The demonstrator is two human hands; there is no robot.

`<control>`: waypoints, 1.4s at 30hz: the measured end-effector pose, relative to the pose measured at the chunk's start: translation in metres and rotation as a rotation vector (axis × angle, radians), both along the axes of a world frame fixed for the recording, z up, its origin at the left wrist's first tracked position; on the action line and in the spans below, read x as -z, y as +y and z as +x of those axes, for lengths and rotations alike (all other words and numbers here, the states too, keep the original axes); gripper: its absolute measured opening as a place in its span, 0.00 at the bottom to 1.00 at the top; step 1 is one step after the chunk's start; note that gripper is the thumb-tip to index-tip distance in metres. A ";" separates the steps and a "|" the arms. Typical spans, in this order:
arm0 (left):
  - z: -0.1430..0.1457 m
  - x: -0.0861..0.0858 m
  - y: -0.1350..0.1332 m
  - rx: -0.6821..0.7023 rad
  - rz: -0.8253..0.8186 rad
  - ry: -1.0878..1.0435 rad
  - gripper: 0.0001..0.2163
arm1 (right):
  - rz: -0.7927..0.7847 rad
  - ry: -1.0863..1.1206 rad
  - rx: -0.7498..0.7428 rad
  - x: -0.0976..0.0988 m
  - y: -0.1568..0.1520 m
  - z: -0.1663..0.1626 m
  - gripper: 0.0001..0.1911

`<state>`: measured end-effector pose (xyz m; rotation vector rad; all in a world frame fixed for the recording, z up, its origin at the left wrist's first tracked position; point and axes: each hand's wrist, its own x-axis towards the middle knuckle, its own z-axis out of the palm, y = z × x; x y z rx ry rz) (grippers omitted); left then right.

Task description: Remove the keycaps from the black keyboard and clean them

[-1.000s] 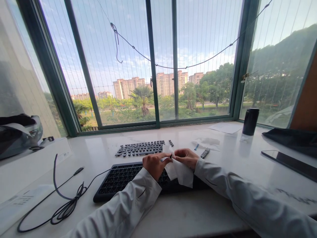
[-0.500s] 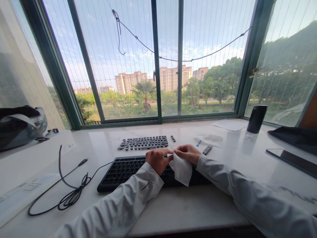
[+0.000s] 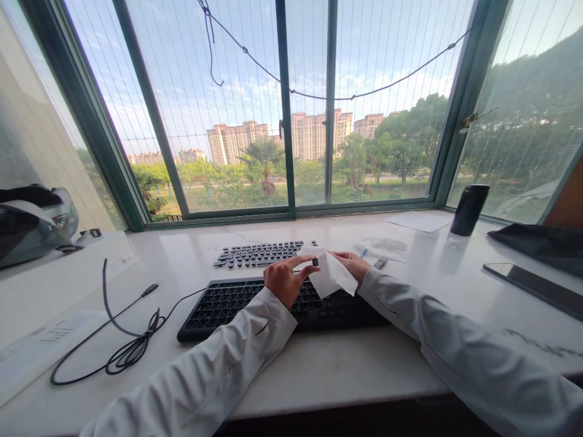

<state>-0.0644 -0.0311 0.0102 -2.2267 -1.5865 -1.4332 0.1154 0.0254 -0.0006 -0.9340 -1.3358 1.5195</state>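
Between its thumb and forefinger, my left hand [image 3: 285, 280] pinches a small black keycap [image 3: 315, 262]. My right hand [image 3: 351, 265] grips a white tissue [image 3: 331, 276], which hangs beside the keycap and partly covers the right fingers. Both hands are raised over a black keyboard [image 3: 228, 306], whose left part shows bare key positions without caps. Behind it, rows of loose black keycaps [image 3: 255, 254] lie on the white counter. Sleeves, hands and tissue hide part of the keyboard's middle and right.
A coiled black cable [image 3: 132, 352] lies left of the keyboard. Right of my hands are a metal-ended tool [image 3: 381, 262] and a clear plastic bag [image 3: 387, 249]. A phone [image 3: 537, 291], a black can [image 3: 470, 209] and a paper sheet [image 3: 419, 221] lie or stand farther right. A helmet [image 3: 36, 224] is at far left.
My hands have moved slightly apart, and the keycap now shows in my left fingers. The tissue has swung up and opened out in my right hand. The view has tilted down slightly.
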 end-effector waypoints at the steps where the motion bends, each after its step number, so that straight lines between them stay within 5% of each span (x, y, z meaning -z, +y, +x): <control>1: 0.000 -0.001 -0.001 0.028 0.003 0.000 0.14 | -0.011 0.024 -0.023 -0.001 -0.003 -0.001 0.25; 8: 0.002 0.002 -0.002 0.124 0.027 0.084 0.14 | 0.031 0.164 -0.229 -0.002 -0.020 -0.012 0.23; 16: 0.002 0.004 -0.004 0.049 0.054 0.121 0.15 | 0.050 0.012 -0.119 0.001 -0.010 -0.005 0.19; 24: 0.001 0.001 -0.001 -0.033 0.004 -0.002 0.14 | 0.066 -0.085 -0.054 -0.001 -0.008 -0.003 0.24; 27: 0.000 -0.002 0.002 -0.050 0.029 -0.072 0.14 | 0.237 -0.257 0.090 -0.015 -0.001 0.010 0.26; 31: -0.001 -0.003 0.005 -0.024 0.010 -0.073 0.12 | 0.700 -0.725 0.667 -0.039 0.011 0.050 0.22; 34: -0.001 -0.001 0.006 0.019 0.016 -0.041 0.11 | 0.838 -0.997 0.921 -0.044 0.026 0.087 0.19; 39: 0.000 0.007 0.010 0.089 0.049 0.012 0.13 | 0.625 -1.339 0.914 -0.026 0.045 0.115 0.17; 42: 0.000 0.011 0.012 0.087 0.032 0.061 0.16 | 0.741 -1.331 0.913 -0.024 0.036 0.098 0.21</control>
